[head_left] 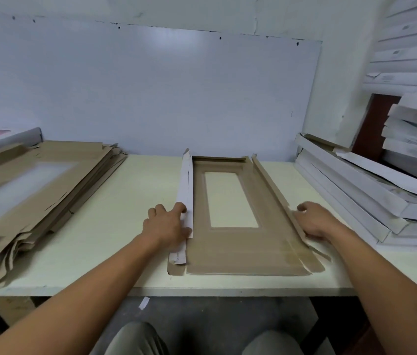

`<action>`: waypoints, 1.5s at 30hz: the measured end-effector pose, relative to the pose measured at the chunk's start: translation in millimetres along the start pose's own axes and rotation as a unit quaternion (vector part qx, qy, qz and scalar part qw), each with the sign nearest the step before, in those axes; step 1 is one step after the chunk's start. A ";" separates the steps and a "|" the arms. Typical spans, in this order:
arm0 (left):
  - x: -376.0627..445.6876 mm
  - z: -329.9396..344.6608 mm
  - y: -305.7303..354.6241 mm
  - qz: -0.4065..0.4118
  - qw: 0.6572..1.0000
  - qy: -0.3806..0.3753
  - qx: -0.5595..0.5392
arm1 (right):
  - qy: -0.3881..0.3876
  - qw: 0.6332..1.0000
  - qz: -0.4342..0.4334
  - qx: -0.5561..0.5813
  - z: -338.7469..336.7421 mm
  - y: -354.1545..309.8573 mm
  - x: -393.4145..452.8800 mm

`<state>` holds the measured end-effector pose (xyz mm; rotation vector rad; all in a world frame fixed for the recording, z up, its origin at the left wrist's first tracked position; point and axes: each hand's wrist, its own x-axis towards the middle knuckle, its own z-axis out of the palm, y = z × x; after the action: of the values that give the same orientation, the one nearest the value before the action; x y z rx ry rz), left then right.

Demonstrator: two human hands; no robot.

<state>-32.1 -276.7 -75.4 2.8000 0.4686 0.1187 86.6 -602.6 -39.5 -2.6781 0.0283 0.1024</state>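
Lying flat on the bench (125,226), the card sheet (240,249) is held at both sides: its left flap (185,185) is pinched by the left hand (167,226), its right flap (271,185) by the right hand (315,221). If one side is pulled harder, a fold could be bent crooked or torn.

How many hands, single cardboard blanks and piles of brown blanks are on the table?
Hands: 2 (left hand, right hand)
Single windowed blank: 1
Pile of brown blanks: 1
Total: 4
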 end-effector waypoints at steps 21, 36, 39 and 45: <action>-11.5 -22.3 22.8 0.033 0.996 -0.013 -0.080 | -0.046 0.967 -0.171 -0.183 21.6 -28.8 -20.7; -37.2 -54.7 -21.1 0.267 0.945 -0.164 -0.097 | -0.241 0.924 -0.283 -0.087 -28.6 6.3 -50.4; -34.0 -42.3 -24.7 0.236 0.961 -0.068 -0.126 | -0.249 0.916 -0.311 -0.053 -27.8 10.6 -53.1; -43.5 -22.2 -14.0 0.301 0.950 0.078 -0.032 | -0.097 0.924 -0.365 -0.053 -4.0 20.2 -51.8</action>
<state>-80.3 -272.2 -59.9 2.7807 -0.3688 0.4758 34.5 -622.3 -40.9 -2.5830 -1.0475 0.1309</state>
